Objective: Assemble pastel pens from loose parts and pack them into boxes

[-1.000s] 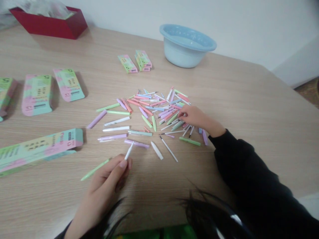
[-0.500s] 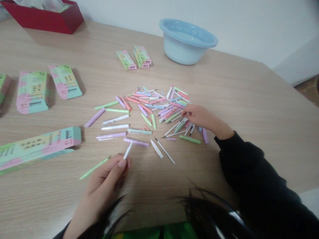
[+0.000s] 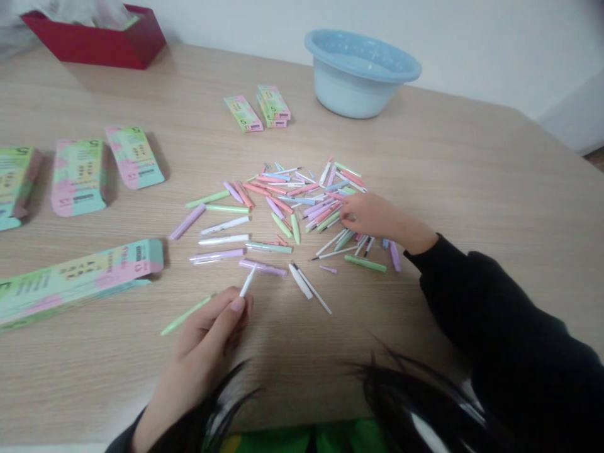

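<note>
My left hand pinches a white pen part, its tip pointing up and away from me. At the right side of a loose pile of pastel pen barrels, caps and thin refills, my right hand reaches in with its fingers on the pieces. The fingertips are close to a pink piece; whether they grip it is unclear. Between my hands lie a white barrel and a white refill. Left of the pile, white pens and a purple pen rest on the table.
Pastel cartons stand at the left, with a long open one nearer me. Small boxes sit behind the pile. A blue basin and a red box are at the back. A green pen lies beside my left hand.
My right hand has shifted slightly up and left over the pile, its forefinger now extended. My left hand keeps its white part. The view has moved slightly.
</note>
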`<act>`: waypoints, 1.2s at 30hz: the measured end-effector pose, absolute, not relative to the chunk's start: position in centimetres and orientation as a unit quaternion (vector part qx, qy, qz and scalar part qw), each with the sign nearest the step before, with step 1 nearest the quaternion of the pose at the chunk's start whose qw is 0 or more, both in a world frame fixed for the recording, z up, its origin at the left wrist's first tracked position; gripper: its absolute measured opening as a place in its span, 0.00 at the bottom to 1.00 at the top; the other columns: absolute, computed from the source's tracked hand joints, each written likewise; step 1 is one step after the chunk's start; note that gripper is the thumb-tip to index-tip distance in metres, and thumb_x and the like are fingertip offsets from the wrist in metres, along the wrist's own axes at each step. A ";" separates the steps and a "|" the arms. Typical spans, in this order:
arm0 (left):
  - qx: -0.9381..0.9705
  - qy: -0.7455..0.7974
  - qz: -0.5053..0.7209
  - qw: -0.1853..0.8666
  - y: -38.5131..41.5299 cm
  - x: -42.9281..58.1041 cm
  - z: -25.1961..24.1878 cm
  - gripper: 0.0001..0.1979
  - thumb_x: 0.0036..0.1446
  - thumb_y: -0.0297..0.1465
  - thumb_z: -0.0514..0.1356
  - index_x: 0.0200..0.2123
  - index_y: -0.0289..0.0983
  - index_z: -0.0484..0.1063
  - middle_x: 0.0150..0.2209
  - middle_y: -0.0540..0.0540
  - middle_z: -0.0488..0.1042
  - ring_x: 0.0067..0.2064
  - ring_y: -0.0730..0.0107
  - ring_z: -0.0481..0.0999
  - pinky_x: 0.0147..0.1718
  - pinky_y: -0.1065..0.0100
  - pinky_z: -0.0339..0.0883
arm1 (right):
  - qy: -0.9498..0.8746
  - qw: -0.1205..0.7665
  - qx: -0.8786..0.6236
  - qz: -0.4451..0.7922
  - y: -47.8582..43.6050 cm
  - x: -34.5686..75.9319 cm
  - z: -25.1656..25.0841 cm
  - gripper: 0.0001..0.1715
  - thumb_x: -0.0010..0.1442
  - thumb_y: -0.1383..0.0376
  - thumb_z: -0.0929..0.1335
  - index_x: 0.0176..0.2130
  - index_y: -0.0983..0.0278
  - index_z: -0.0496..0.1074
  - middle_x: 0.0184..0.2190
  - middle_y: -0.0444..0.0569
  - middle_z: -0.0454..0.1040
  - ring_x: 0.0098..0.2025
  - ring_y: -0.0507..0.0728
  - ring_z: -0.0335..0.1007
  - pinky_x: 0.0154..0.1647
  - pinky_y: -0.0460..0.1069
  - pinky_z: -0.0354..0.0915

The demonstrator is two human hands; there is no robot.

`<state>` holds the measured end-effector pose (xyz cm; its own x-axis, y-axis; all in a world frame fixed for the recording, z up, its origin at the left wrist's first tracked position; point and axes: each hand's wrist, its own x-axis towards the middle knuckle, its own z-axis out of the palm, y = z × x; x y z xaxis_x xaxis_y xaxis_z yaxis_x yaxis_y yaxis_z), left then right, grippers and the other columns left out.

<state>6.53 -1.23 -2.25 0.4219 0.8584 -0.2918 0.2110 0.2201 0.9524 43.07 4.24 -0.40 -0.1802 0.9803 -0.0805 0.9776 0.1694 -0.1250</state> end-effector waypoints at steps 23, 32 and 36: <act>0.648 0.337 0.226 0.644 -1.8 7.2 -0.4 0.18 0.67 0.37 0.54 0.24 0.39 0.62 0.23 0.54 0.57 0.27 0.71 0.57 0.28 0.66 0.52 | -0.741 0.347 -0.507 0.270 -4.4 30.2 6.2 0.11 0.64 0.73 0.68 0.37 0.59 0.78 0.34 0.44 0.79 0.38 0.55 0.75 0.40 0.50 0.68; 0.663 0.318 0.236 0.635 -1.7 7.1 -0.3 0.18 0.69 0.33 0.53 0.24 0.38 0.61 0.24 0.55 0.56 0.28 0.72 0.57 0.29 0.67 0.52 | -0.764 0.339 -0.477 0.272 -4.4 29.3 6.0 0.11 0.64 0.76 0.67 0.37 0.62 0.77 0.32 0.43 0.77 0.37 0.52 0.74 0.39 0.48 0.66; 0.635 0.305 0.231 0.671 -1.9 6.9 -0.6 0.17 0.69 0.35 0.54 0.26 0.38 0.64 0.24 0.54 0.57 0.28 0.72 0.56 0.27 0.66 0.49 | -0.767 0.331 -0.467 0.289 -4.3 28.7 5.8 0.12 0.63 0.76 0.67 0.37 0.61 0.78 0.31 0.43 0.77 0.35 0.52 0.73 0.38 0.48 0.66</act>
